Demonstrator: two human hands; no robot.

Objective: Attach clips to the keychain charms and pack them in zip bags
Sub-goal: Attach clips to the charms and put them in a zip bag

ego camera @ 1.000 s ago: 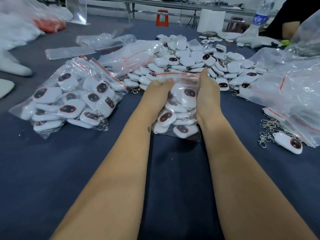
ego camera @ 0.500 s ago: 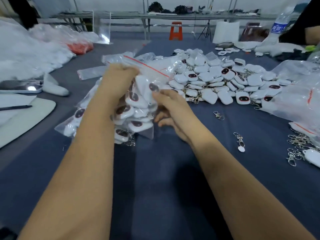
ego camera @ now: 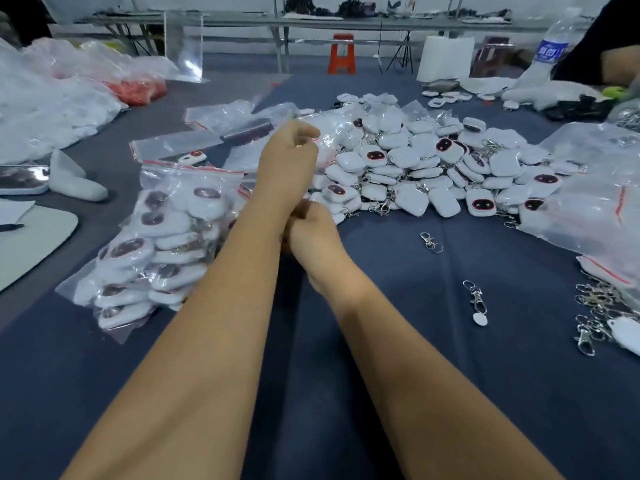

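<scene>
Head | left hand (ego camera: 289, 161) fingers loosely curled, empty | right hand (ego camera: 313, 233) fingers unclear | glossy rounded charms (ego camera: 415, 168)

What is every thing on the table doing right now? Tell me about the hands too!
Left hand: raised, fingers loosely curled, holding nothing visible.
Right hand: partly hidden behind the left forearm, grip unclear.
Filled zip bag: stuffed with charms, lying on the table.
Charm pile: loose, unpacked.
Two clips: lying loose.
Water bottle: upright.

Bright even light, soft shadows, wide-angle edge distortion, slight blur.
</scene>
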